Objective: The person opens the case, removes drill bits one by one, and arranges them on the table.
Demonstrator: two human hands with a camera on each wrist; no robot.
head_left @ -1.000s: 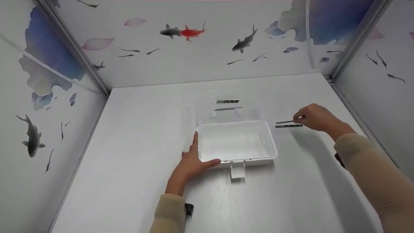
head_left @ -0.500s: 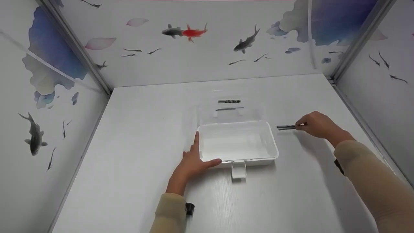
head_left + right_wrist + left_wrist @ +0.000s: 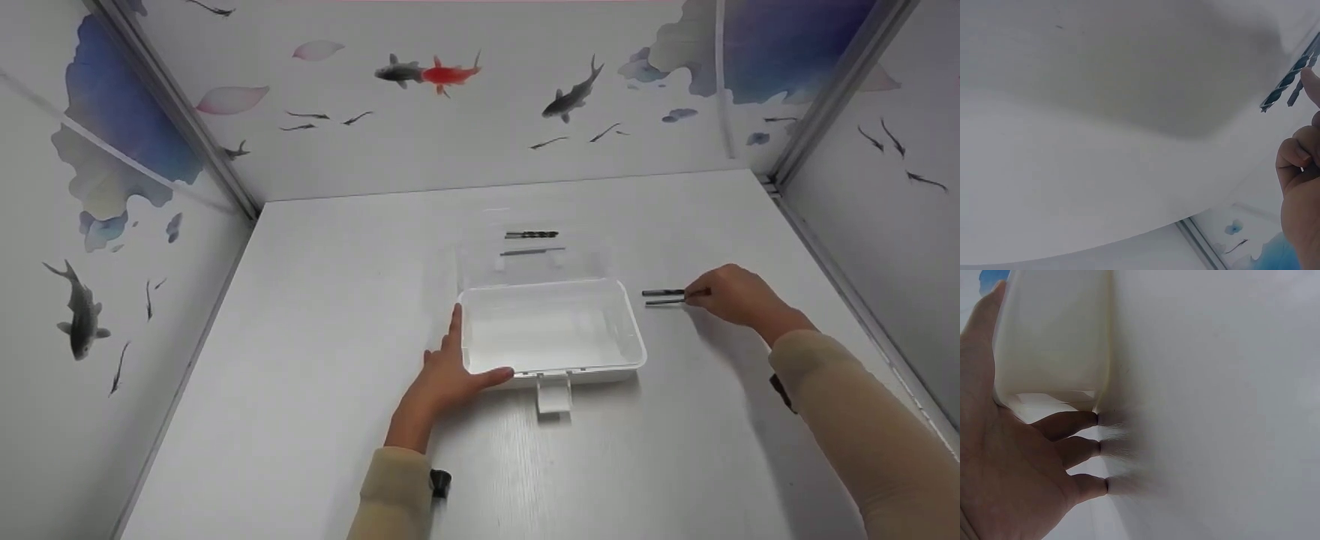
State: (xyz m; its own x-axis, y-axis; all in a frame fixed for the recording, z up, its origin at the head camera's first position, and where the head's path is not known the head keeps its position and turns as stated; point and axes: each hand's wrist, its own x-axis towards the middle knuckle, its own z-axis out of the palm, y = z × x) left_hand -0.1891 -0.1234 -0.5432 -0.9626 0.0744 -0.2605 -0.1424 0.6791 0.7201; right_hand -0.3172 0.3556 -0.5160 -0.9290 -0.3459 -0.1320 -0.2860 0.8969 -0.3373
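Observation:
My left hand (image 3: 442, 379) braces the front left corner of a white plastic box (image 3: 637, 341), thumb along the front and index finger along the side. In the left wrist view its other fingers (image 3: 1090, 486) reach down to the table beside the box wall (image 3: 1055, 337). Right of the box, my right hand (image 3: 739, 294) pinches a thin grey drill bit (image 3: 664, 302) low over the table. A thicker dark drill bit (image 3: 660, 292) lies parallel behind it. The right wrist view shows the spiral flutes of the thick bit (image 3: 1283, 87) next to my thumb.
Behind the box its clear lid (image 3: 476, 266) lies folded back, with thick drill bits (image 3: 531, 235) and thinner ones (image 3: 525, 252) on it. A latch (image 3: 553, 397) hangs at the box front. Printed panels (image 3: 337, 150) enclose the white table (image 3: 337, 300).
My right hand has moved slightly toward the front, carrying the thin drill bit from behind the thick one to in front of it. The left hand and box stay in place.

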